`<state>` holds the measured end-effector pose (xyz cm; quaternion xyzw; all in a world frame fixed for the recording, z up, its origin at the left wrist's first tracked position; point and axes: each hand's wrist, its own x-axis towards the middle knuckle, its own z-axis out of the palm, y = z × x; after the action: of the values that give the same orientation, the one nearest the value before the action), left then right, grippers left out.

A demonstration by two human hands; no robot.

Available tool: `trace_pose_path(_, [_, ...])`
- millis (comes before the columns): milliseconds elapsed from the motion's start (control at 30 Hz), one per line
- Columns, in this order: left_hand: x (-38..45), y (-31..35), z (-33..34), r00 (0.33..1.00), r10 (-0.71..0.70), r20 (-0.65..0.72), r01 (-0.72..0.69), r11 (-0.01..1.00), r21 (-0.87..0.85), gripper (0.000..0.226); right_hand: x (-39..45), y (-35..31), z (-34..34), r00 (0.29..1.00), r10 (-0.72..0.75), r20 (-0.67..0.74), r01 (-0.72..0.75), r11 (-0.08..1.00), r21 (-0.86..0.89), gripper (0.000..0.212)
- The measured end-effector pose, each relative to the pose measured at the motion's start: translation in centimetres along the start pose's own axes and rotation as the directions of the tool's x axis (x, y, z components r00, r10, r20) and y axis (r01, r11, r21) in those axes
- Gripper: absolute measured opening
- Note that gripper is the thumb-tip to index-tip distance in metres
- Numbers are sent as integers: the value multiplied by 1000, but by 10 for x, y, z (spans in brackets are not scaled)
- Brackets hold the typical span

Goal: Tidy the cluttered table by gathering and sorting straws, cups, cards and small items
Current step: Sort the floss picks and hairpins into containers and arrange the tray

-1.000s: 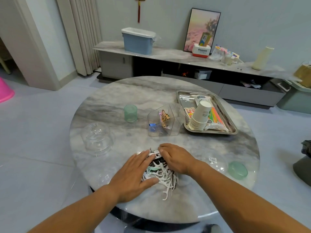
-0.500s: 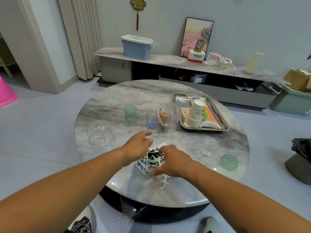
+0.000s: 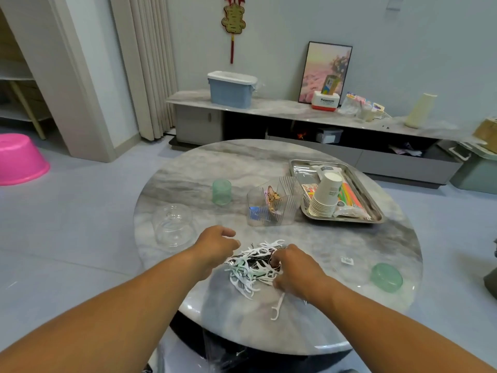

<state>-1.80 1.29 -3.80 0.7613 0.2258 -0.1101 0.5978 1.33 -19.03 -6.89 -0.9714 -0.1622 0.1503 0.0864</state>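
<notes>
Gathering is partly done: paper cups [image 3: 326, 195] and straws [image 3: 348, 195] already lie in the metal tray [image 3: 375, 213] at the table's [image 3: 193, 168] far right edge, and a clear organizer [image 3: 274, 205] mid-table holds small items. A heap of floss picks [image 3: 254, 265] lies near the front edge between both hands. The left hand [image 3: 215, 246] hovers loosely curled, seemingly holding nothing; the right hand [image 3: 295, 267] curls into the heap, its grasp hidden. One stray pick [image 3: 277, 308], a green cup [image 3: 222, 191], green lid [image 3: 386, 277] and clear dome [image 3: 174, 227] remain unsorted.
</notes>
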Motion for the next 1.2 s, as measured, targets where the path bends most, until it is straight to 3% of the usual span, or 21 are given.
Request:
trace_pose_path(133, [8, 13, 20, 995, -53, 80, 56, 998, -27, 27, 3, -2, -3, 999, -11, -34, 13, 998, 65, 20])
trace_pose_path(267, [16, 27, 38, 990, -50, 133, 62, 995, -83, 17, 9, 4, -15, 997, 56, -44, -45, 973, 226, 24])
trace_pose_path(333, [20, 28, 42, 991, -41, 125, 45, 999, -29, 18, 10, 12, -22, 993, 117, -25, -100, 929, 356, 25])
trace_pose_path(467, [30, 22, 46, 997, 8, 73, -18, 991, 136, 27, 8, 31, -33, 975, 221, 11, -192, 819, 541, 22])
trace_pose_path(600, [52, 25, 30, 980, 143, -139, -123, 982, 143, 36, 7, 42, -31, 974, 219, 56, -211, 791, 575, 10])
trace_pose_path(700, [75, 31, 14, 939, 249, -235, -195, 953, 230, 49, 9, 46, -33, 971, 238, 15, -199, 777, 598, 4])
trace_pose_path(800, [102, 43, -2, 895, 341, -289, -180, 867, 465, 69, 11, 48, -37, 970, 243, -2, -183, 735, 653, 5])
trace_pose_path(967, [144, 62, -18, 912, 381, -153, -137, 635, 761, 90, 20, 51, -39, 969, 248, -4, -173, 686, 706, 5])
trace_pose_path(1067, [168, 67, -15, 943, 328, -60, -110, 475, 873, 92, 29, 55, -37, 971, 241, 1, -169, 678, 715, 5])
trace_pose_path(1200, [178, 57, -14, 959, 282, -9, -107, 393, 913, 80, 34, 55, -34, 973, 231, 10, -169, 684, 710, 5])
